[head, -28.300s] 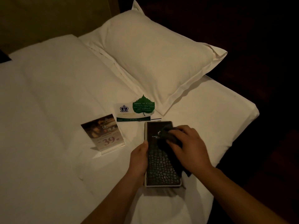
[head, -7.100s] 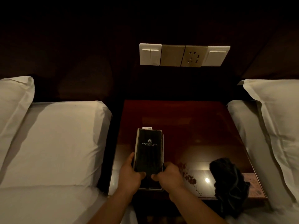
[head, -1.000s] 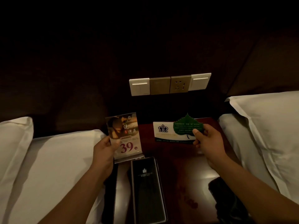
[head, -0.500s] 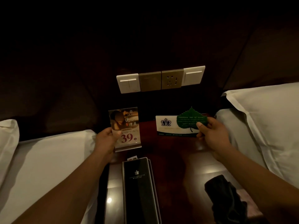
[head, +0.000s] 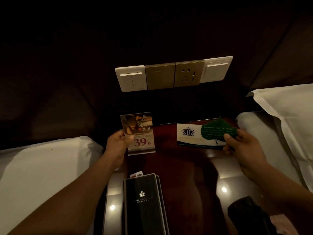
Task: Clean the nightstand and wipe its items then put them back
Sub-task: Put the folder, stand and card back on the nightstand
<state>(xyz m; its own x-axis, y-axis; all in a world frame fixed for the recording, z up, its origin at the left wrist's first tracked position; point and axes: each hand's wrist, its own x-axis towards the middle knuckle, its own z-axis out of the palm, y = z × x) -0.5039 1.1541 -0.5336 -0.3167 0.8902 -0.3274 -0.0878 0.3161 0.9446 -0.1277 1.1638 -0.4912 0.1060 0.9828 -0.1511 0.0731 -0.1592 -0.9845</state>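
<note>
Nightstand (head: 183,167), one: dark red glossy top, set between two white beds.

Items in hand, two:
- Acrylic sign stand (head: 142,131), one, printed "39", upright at the far left of the top. The left hand (head: 118,143) pinches its left edge, thumb on the front face. It is not clear whether its base touches the wood.
- White card (head: 189,134), one, bearing a crown logo and a green leaf shape, at the far right. The right hand (head: 240,143) pinches its right end, thumb on the leaf.

Items lying on the top, two:
- Black folder (head: 144,206), one, flat at near centre, with a small slip (head: 136,175) showing at its far end.
- Dark cloth (head: 245,216), one, bunched at the near right.

Wall plates (head: 174,75), four in a row: two white, two gold.

Pillows, two: left (head: 42,167), right (head: 288,107).
</note>
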